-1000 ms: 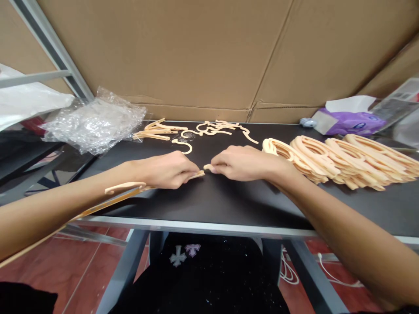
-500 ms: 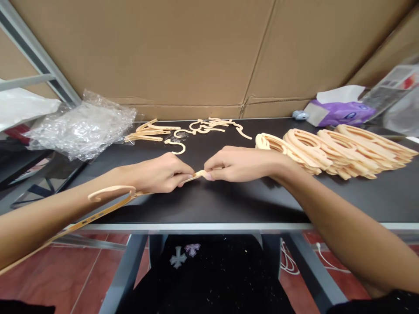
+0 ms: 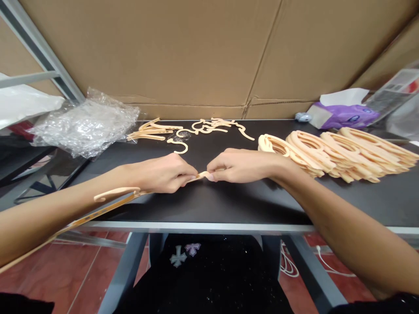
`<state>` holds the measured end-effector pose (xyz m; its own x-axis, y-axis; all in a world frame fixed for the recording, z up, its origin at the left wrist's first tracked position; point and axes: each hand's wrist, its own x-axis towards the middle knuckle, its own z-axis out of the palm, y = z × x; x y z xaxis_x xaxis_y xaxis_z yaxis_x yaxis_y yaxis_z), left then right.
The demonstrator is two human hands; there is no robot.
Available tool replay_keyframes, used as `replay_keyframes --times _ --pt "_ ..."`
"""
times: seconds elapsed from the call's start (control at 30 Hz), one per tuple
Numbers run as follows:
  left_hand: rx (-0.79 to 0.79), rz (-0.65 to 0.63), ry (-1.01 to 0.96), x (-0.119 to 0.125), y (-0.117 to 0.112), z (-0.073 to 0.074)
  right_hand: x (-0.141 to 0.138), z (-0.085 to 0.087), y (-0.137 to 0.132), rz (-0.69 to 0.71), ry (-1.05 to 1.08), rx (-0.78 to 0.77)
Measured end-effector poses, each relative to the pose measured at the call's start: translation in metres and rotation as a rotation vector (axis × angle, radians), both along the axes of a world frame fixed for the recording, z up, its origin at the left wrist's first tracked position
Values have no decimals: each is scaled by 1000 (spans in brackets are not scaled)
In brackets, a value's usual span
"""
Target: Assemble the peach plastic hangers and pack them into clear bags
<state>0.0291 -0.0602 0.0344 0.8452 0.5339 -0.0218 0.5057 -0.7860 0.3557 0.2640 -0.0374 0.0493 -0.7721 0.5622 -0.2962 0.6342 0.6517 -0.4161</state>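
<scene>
A peach-coloured plastic clothes hanger (image 3: 108, 210) runs from the lower left, along my left forearm, to the middle of the table. Its hook (image 3: 118, 192) sticks up beside that forearm. My left hand (image 3: 168, 173) is closed around the hanger near its inner end. With fingertips pinched, my right hand (image 3: 231, 165) grips the curved tip (image 3: 204, 175) at that end, a short gap from the left fingers. What lies inside the right fingers is partly hidden. Just beyond my hands a loose hook (image 3: 180, 148) rests on the black table (image 3: 222, 205).
Several stacked hangers (image 3: 330, 152) lie at the right. Loose hooks (image 3: 212, 126) and straight hanger pieces (image 3: 150, 131) are at the back, beside clear plastic bags (image 3: 85, 126). A purple tissue pack (image 3: 350, 114) stands at the back right, before a cardboard wall (image 3: 180, 52).
The view has shifted slightly, so the table's contents sit a little further right. Both hands keep the same grip on the hanger, almost still.
</scene>
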Motion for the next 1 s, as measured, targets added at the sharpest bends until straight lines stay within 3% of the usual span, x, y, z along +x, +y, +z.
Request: replay_keyframes --times 0.23,0.53,0.73,1.0 --pt "-10 28 23 1 2 0 -7 3 -5 -65 -142 97" --pt "8 31 62 2 5 1 -21 5 -26 -73 -307 397" --pt "12 24 68 0 4 4 -22 -8 -33 15 -217 612" --pt "-51 149 50 -9 9 12 -22 -14 -18 19 -136 674"
